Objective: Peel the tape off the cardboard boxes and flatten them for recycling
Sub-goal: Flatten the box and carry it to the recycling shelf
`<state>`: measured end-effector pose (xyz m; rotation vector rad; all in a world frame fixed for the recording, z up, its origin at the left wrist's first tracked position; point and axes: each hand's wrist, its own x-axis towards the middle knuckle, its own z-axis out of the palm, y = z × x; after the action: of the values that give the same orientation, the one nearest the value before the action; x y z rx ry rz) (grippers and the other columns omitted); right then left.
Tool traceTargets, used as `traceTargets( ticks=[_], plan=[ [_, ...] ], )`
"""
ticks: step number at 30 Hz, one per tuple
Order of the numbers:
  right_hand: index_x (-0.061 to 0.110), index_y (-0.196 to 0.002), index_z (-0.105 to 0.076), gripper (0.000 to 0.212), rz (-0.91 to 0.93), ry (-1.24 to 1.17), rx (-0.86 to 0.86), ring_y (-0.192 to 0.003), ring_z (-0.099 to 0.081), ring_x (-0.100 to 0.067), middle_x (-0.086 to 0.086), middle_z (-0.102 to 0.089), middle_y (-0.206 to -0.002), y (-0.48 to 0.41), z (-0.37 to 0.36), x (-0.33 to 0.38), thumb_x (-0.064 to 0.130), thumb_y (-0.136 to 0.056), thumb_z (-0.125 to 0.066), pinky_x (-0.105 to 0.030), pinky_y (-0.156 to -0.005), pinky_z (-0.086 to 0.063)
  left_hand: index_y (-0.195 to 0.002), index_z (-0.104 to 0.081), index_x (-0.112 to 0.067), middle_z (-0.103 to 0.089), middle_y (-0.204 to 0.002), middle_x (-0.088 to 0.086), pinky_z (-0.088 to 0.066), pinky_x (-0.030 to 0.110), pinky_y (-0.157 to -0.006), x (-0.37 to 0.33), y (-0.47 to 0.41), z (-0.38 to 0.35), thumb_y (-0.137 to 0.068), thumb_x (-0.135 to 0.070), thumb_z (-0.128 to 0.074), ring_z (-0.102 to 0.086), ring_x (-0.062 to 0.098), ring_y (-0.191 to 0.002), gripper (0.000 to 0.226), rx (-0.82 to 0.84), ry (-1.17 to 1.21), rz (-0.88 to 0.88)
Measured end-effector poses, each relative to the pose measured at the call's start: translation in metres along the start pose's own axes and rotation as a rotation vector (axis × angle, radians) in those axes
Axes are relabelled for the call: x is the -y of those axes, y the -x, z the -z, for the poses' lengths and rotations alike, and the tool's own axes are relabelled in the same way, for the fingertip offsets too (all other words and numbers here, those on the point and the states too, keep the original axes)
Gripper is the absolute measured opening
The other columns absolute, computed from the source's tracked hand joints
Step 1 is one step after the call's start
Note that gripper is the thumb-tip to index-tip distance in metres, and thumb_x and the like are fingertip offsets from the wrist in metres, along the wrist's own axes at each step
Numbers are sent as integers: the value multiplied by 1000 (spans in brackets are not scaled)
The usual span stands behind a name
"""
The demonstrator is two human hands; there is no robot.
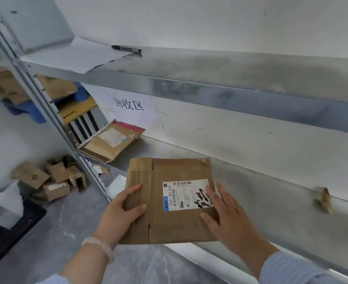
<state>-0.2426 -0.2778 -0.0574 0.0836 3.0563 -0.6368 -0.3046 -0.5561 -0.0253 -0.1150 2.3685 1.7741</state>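
Evenly and softly lit, bright but flat, with no glare and only faint shadows under the upper shelf [210,83] and beneath the flattened box [169,201]. Sharpest at the centre, where the label [186,194] bars read clearly though the fine print smears; soft and smeared toward the left edge, with the upright [46,111] and floor boxes [50,181] blurred. Bent by wide-angle distortion, shelf lines bowing and slanting toward the corners.

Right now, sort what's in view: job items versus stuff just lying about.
Job: flattened box held by left hand and right hand; flattened pile under the sign; small boxes on the floor.

Lying about: marker, paper sheet, blue bin.
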Motion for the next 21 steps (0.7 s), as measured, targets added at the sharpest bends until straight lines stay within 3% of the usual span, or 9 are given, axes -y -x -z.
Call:
traceTargets(
  ticks=[4,8,13,17,21],
  plan=[
    [43,-150,6,86,48,12,4,-148,-5,-13,9,4,-162,-68,-12,32,79,-73,-4,-28,-120,-7,-115,-60,-45,-55,-112,-17,-50,20,-66,-3,-50,33,-81,-20,-75,-61,8,-92,44,-54,39,20],
    [43,-151,6,75,90,-11,37,-148,-7,-13,11,3,-162,-127,-19,70,70,-89,-29,-29,-119,-9,-116,-58,-45,-50,-109,-23,-45,18,-68,-11,-97,73,-77,-27,-78,-54,1,-94,47,-118,-29,38],
    [44,-149,9,84,142,28,68,-148,-5,-14,10,5,-162,-192,-37,110,79,-74,-5,-32,-121,-10,-113,-56,-45,-47,-104,-25,-43,18,-65,-15,-160,125,-78,-26,-77,-51,-1,-89,46,-146,-86,55],
    [41,-151,2,87,153,54,58,-148,-5,-15,9,3,-162,-226,-51,142,77,-73,-3,-30,-119,-6,-113,-55,-48,-50,-108,-23,-45,28,-79,-7,-215,165,-76,-30,-79,-55,5,-95,48,-91,-137,62],
    [40,-152,-1,88,104,84,17,-148,-3,-14,11,5,-161,-260,-64,176,75,-72,-1,-23,-114,0,-114,-53,-50,-49,-108,-22,-44,26,-76,-8,-282,202,-77,-32,-77,-53,4,-93,47,17,-184,22]
  ],
)
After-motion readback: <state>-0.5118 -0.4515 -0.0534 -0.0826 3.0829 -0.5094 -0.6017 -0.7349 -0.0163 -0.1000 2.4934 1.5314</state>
